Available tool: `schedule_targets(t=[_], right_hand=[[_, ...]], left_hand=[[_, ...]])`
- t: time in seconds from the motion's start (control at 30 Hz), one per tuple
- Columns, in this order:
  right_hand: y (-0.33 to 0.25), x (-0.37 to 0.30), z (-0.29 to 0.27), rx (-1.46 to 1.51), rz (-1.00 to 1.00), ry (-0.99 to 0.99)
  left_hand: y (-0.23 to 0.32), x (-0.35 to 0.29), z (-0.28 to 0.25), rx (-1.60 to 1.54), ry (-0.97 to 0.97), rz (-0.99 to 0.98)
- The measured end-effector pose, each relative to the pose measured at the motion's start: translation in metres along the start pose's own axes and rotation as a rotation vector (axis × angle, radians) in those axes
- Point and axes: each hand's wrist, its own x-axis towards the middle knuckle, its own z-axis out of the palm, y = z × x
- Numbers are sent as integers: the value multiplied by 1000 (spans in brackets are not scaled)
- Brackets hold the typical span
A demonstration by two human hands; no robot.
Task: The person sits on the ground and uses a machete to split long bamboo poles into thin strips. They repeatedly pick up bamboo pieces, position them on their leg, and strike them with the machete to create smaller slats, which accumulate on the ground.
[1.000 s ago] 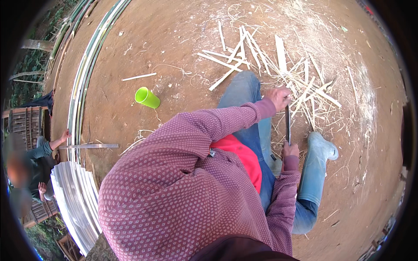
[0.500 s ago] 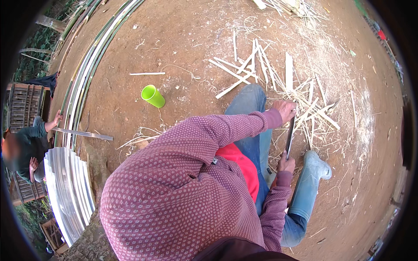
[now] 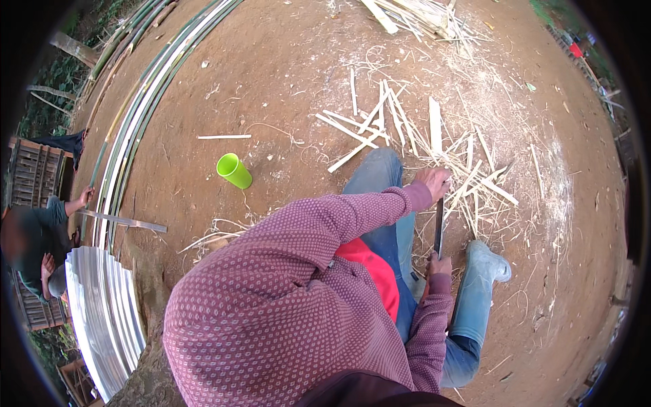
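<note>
My left hand (image 3: 432, 182), in a purple patterned sleeve, is closed at the far end of a long dark knife blade (image 3: 439, 227). What its fingers pinch there is too small to make out. My right hand (image 3: 439, 264) is wrapped round the knife's near end, close to my bent knee. The blade stands nearly straight between the two hands. Just beyond lies a loose heap of pale split strips (image 3: 468, 183) with thin shavings. One wider pale slat (image 3: 435, 125) lies at the heap's far side.
A bright green cup (image 3: 234, 171) stands on the dirt to the left, near a lone pale stick (image 3: 224, 137). More strips (image 3: 420, 17) lie at the back. Long poles (image 3: 135, 108) and corrugated metal sheeting (image 3: 102, 305) run along the left, where another person (image 3: 44, 237) sits.
The whole view has shifted, so the ground things appear lower and more to the left. The knife blade now looks more upright; both hands keep their places at its ends.
</note>
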Motion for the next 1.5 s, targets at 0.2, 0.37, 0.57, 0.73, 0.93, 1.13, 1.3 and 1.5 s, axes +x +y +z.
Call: schedule_targets(t=[0.2, 0.37, 0.57, 0.73, 0.93, 1.13, 1.3, 1.5], right_hand=[[7, -1, 12, -360, -37, 166], [64, 49, 19, -157, 95, -49], [40, 29, 1, 414, 209, -321], [9, -2, -3, -276, -177, 207], [-44, -36, -7, -136, -233, 152], [-15, -19, -6, -298, -155, 96], [-26, -27, -3, -244, -166, 131], [-29, -27, -3, -276, -176, 117]], left_hand=[[2, 12, 1, 2, 17, -37], [-9, 21, 5, 40, -9, -37], [-5, 16, -9, -110, -130, -165], [-29, -1, -6, -42, -21, 187], [-49, -22, 0, -288, 51, 187], [-53, -28, 1, -258, -3, 199], [-59, -33, -5, -258, 45, 253], [-61, -29, -8, -258, 72, 214]])
